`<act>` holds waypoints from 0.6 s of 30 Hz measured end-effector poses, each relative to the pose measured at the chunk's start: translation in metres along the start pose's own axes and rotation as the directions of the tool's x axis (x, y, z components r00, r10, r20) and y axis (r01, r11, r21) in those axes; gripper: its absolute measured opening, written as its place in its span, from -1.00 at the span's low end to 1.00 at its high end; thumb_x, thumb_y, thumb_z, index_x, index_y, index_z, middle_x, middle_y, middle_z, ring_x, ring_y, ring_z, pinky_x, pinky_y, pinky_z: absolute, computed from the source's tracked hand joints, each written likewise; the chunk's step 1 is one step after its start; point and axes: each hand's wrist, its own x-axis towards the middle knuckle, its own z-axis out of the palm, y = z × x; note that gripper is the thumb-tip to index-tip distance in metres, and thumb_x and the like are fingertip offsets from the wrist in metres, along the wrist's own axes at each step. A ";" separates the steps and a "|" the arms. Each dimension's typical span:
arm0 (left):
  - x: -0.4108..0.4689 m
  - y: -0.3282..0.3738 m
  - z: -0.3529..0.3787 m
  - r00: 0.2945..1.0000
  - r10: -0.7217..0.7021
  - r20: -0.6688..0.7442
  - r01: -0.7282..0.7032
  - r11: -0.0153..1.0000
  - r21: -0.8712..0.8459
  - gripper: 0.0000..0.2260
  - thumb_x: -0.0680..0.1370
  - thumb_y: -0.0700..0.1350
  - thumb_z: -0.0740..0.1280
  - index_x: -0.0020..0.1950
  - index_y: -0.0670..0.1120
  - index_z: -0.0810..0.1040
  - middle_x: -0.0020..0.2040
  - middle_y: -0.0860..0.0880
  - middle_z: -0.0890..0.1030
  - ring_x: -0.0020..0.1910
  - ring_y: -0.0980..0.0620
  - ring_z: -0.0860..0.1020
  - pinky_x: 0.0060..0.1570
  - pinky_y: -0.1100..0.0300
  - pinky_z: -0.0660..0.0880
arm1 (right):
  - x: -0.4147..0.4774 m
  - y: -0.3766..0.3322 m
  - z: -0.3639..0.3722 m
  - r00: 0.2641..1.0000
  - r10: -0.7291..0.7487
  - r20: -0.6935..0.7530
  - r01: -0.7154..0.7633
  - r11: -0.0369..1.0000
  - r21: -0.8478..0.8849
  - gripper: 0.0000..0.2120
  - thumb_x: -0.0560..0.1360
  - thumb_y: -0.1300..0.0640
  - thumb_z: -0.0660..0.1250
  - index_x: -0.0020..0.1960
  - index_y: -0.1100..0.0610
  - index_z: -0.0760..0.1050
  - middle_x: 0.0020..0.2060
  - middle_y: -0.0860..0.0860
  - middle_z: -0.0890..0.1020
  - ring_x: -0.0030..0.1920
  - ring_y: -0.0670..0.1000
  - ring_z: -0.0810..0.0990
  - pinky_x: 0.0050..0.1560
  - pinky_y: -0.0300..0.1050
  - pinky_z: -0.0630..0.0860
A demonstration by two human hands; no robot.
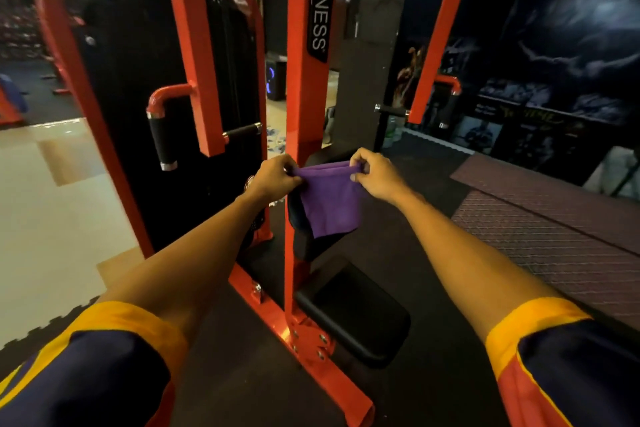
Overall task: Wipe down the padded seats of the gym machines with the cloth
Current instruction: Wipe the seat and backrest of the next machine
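Purple cloth (330, 199) hangs in front of the red upright (298, 114), above the black padded seat (353, 312), its top edge pinched by left hand (273, 178) and right hand (372, 173); best folded flat before pressing it down.

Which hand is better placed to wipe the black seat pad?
Probably right: the right hand pinches the cloth right of the orange post, where the seat pad lies; the left hand holds its corner left of it.
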 end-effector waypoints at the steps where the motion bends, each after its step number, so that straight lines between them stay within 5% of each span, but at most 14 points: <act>1: 0.008 -0.001 0.002 1.000 0.019 0.012 -0.019 1.000 -0.004 -0.87 0.46 -0.15 0.47 -0.02 -0.08 0.61 -0.05 -0.05 0.64 -0.04 -0.05 0.61 -0.01 0.06 0.57 | 0.008 0.001 -0.003 1.000 0.009 0.002 -0.009 1.000 0.010 -0.73 0.53 0.29 0.43 -0.07 -0.06 0.46 -0.07 -0.07 0.56 -0.14 -0.08 0.52 -0.22 -0.22 0.40; 8: 0.073 -0.009 0.005 0.988 0.140 0.064 -0.137 0.989 -0.049 -0.89 0.52 -0.10 0.46 -0.01 -0.07 0.58 -0.07 -0.05 0.66 -0.07 -0.05 0.63 -0.07 0.09 0.56 | 0.085 0.002 -0.018 0.995 0.085 -0.047 -0.079 0.990 0.121 -0.69 0.56 0.36 0.37 0.09 -0.01 0.40 -0.04 -0.04 0.57 -0.08 0.03 0.64 -0.26 -0.05 0.69; 13: 0.094 -0.012 0.015 0.975 0.154 0.160 -0.115 0.967 -0.228 -0.79 0.66 0.00 0.29 0.14 -0.08 0.64 0.07 -0.05 0.67 0.06 -0.01 0.60 0.12 0.07 0.50 | 0.101 0.001 0.026 0.948 0.118 -0.297 -0.068 0.982 0.176 -0.68 0.52 0.34 0.40 0.11 0.00 0.41 -0.01 -0.07 0.59 -0.06 -0.05 0.62 -0.13 -0.26 0.50; 16: 0.104 -0.018 0.025 0.968 0.124 0.219 -0.053 0.951 -0.303 -0.73 0.72 -0.06 0.15 0.25 -0.07 0.61 0.20 -0.07 0.63 0.19 -0.05 0.57 0.26 0.08 0.45 | 0.085 0.011 0.081 0.918 0.140 -0.370 -0.045 0.966 0.254 -0.70 0.53 0.09 0.47 0.19 -0.01 0.44 0.18 -0.01 0.59 0.19 0.03 0.61 0.20 0.00 0.58; 18: 0.112 -0.021 0.032 0.959 0.159 0.236 -0.081 0.947 -0.310 -0.71 0.73 -0.13 0.12 0.30 -0.11 0.58 0.27 -0.08 0.60 0.25 -0.04 0.54 0.26 0.23 0.40 | 0.074 0.020 0.109 0.911 0.069 -0.406 -0.030 0.994 0.101 -0.51 0.53 -0.18 0.37 0.38 0.01 0.43 0.42 -0.01 0.49 0.45 0.03 0.42 0.54 0.06 0.27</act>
